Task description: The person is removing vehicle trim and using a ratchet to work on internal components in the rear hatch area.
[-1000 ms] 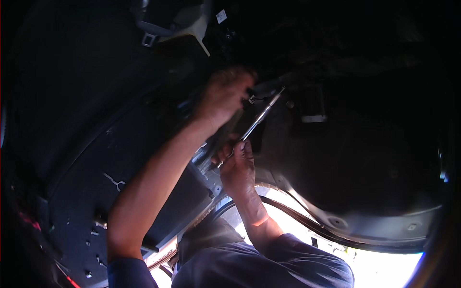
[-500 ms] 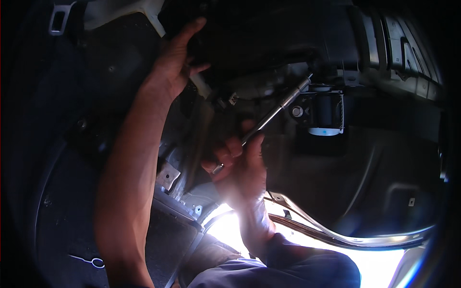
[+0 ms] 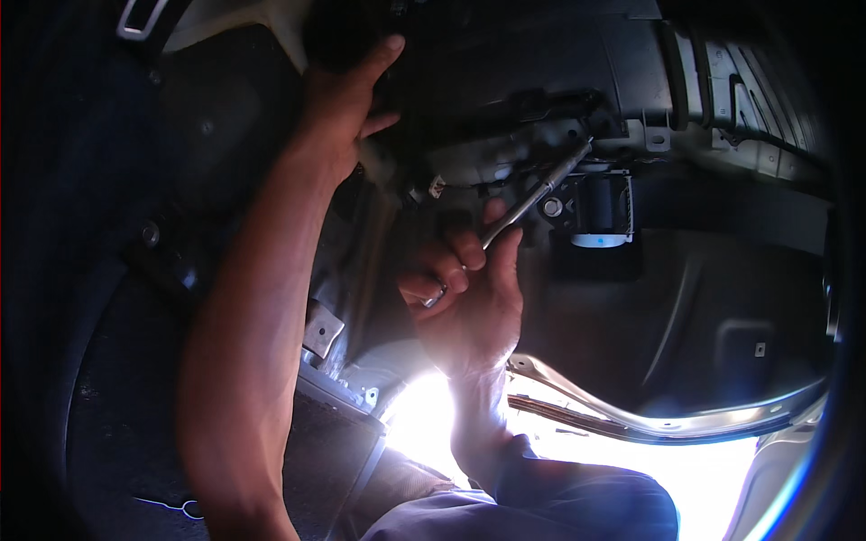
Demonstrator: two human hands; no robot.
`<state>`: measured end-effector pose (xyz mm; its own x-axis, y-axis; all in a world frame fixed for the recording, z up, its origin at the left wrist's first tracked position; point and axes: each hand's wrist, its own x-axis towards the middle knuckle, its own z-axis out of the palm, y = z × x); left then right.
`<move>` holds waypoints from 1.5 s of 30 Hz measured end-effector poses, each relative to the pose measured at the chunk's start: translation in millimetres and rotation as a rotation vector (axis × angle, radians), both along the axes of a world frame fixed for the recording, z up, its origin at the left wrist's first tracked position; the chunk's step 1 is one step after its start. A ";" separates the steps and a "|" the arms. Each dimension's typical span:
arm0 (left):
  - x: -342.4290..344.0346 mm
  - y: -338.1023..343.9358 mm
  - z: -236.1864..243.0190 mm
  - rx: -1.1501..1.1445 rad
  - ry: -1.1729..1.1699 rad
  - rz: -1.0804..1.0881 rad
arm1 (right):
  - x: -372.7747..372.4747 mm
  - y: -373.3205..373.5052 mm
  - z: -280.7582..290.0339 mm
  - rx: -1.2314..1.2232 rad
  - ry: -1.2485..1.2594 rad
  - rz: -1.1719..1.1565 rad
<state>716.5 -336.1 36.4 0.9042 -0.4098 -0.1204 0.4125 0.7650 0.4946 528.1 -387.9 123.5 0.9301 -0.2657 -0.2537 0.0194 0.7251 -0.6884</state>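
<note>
My right hand (image 3: 478, 288) is closed round a slim silver socket wrench (image 3: 538, 197). It slants up to the right, and a short piece of bright metal shows at the lower fingers. The thicker far end reaches the dark bracket area above a black unit with a pale lower edge (image 3: 602, 240). I cannot tell whether that end is seated on a fastener. High on the left, my left hand (image 3: 347, 108) has its thumb and one finger stretched out against the dark panel. Its other fingers are lost in shadow, and nothing shows in its grasp.
A round bolt head (image 3: 552, 207) sits beside the black unit. Below are a metal bracket with a hole (image 3: 322, 329) and a small white connector (image 3: 437, 187). A wire hook with a loop (image 3: 180, 508) lies at lower left. A curved frame edge (image 3: 667, 422) borders the bright opening.
My right hand and the socket wrench have shifted slightly up and to the right, with the grip kept. My left hand stays at the panel, its thumb and finger still stretched out.
</note>
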 end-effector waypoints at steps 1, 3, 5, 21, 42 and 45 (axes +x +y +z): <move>0.3 -0.2 0.2 -0.003 -0.006 0.000 | 0.5 -1.7 0.8 -0.003 -0.006 0.000; -1.4 -0.2 0.0 0.005 -0.008 -0.029 | 1.2 -4.2 2.2 0.064 -0.120 0.071; -5.4 0.5 5.3 0.019 0.001 -0.054 | 2.7 -4.1 5.8 0.062 -0.122 0.061; -2.7 8.1 5.7 0.277 0.062 -0.170 | 6.8 -10.9 10.9 0.102 -0.117 0.041; -1.9 -1.4 4.1 0.062 0.012 -0.072 | 16.6 -7.6 31.3 0.347 -0.244 0.110; -1.6 2.0 7.7 0.072 -0.006 -0.097 | 17.9 -6.9 42.6 0.397 -0.243 0.115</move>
